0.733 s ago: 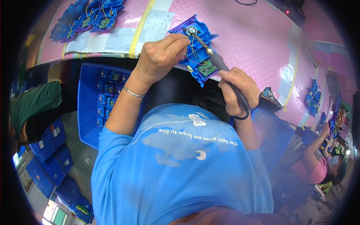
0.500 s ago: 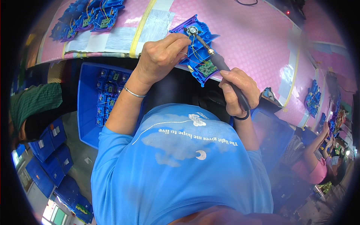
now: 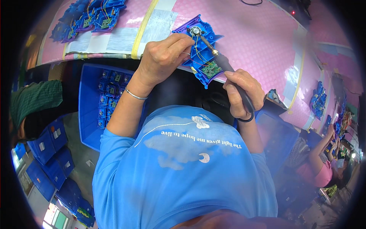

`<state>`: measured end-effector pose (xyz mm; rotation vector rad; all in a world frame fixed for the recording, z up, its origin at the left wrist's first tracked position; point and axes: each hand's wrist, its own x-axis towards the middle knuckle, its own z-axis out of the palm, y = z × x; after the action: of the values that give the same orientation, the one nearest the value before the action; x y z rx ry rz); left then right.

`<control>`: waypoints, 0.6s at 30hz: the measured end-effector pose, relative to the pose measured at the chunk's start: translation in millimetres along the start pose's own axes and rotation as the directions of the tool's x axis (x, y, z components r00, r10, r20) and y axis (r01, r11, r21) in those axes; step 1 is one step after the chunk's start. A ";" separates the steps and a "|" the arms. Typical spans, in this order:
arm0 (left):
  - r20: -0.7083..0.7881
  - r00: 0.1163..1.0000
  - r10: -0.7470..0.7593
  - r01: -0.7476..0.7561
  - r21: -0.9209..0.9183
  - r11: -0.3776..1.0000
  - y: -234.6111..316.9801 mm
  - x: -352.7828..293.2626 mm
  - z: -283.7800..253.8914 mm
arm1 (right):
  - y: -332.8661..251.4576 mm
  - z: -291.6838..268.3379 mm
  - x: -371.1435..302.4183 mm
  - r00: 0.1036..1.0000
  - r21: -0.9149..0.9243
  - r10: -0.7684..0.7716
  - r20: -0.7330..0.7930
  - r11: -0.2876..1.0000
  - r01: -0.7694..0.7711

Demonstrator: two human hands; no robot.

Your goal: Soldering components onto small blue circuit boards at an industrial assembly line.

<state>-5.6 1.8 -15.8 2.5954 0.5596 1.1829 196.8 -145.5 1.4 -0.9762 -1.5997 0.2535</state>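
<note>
A blue plastic housing half (image 3: 207, 29) with purple edges lies near the front edge of the table. Inside it sit a round metal speaker (image 3: 195, 31) and a green circuit board (image 3: 212, 70), with thin coloured wires between them. My right hand (image 3: 246, 93) is wrapped round the dark handle of a soldering iron (image 3: 225, 64); its tip meets the lower rim of the speaker. At the housing's left side my left hand (image 3: 164, 57) is closed in a pinch. A thin pale wire shows at its fingertips, beside the speaker.
More blue housings with boards and wires (image 3: 105, 19) lie at the table's far left, another (image 3: 317, 101) at the right. A blue bin (image 3: 87, 110) holding similar parts stands below the table at left. Stacked blue bins (image 3: 53, 164) and other people (image 3: 318, 168) are around.
</note>
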 end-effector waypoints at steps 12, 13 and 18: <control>0.032 0.999 -0.036 0.038 -0.056 0.998 -0.7 -2.5 -2.7 | -0.2 -1.1 0.0 1.000 0.013 0.015 -0.007 1.000 -0.015; 0.031 0.999 -0.035 0.037 -0.060 0.998 -0.8 -2.8 -2.9 | -0.3 -0.9 0.1 1.000 0.011 0.017 -0.007 1.000 -0.017; 0.027 0.999 -0.018 0.019 -0.046 0.999 -1.3 -2.6 -1.7 | -0.3 -0.1 0.2 1.000 0.008 0.020 -0.010 1.000 -0.020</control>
<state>-8.8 1.9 -16.9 2.5577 0.5425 1.1403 196.8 -145.5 1.8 -0.9861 -1.5793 0.2677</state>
